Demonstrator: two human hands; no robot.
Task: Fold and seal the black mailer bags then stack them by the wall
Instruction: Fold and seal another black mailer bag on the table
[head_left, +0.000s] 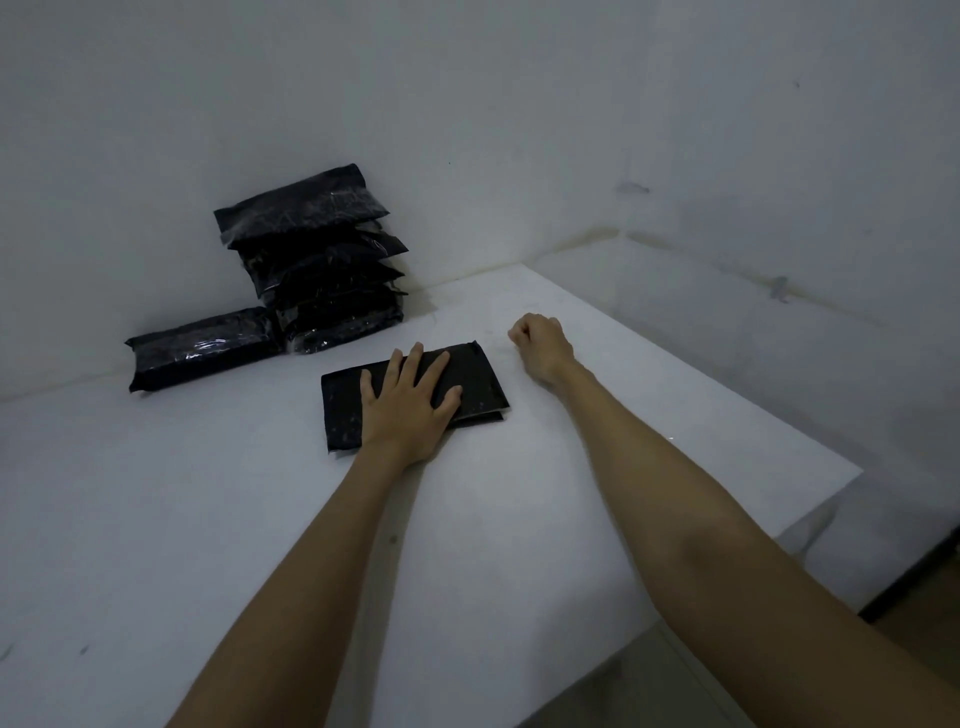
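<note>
White walls met in a corner behind the white table (519, 519) where you worked, the light dim and grey. Your left hand (408, 402) lay flat with straight, spread fingers on the folded mailer (478, 382), which sat near the middle of the table, well apart from the wall (156, 156). Your right hand (540, 343) hovered or rested just beside the mailer's far right corner, its fingers curled into a loose fist; whether it pinched anything, such as a peeled strip, could not be told. Against the wall stood the stack (322, 265) of finished bags, leaning a little to the right, with one more bag (202, 348) lying flat just to its left.

The step in hand appeared to be pressing the flap closed. A lower layer showed at the near right edge of the mailer, so the fold was perhaps not quite square. To seal it well, you would likely have needed to keep the palm pinning the body, square that edge, then sweep firm pressure along the whole flap so no part lifted. With the stack already tilted, the next bag seemed better set on the flat one than on top.
</note>
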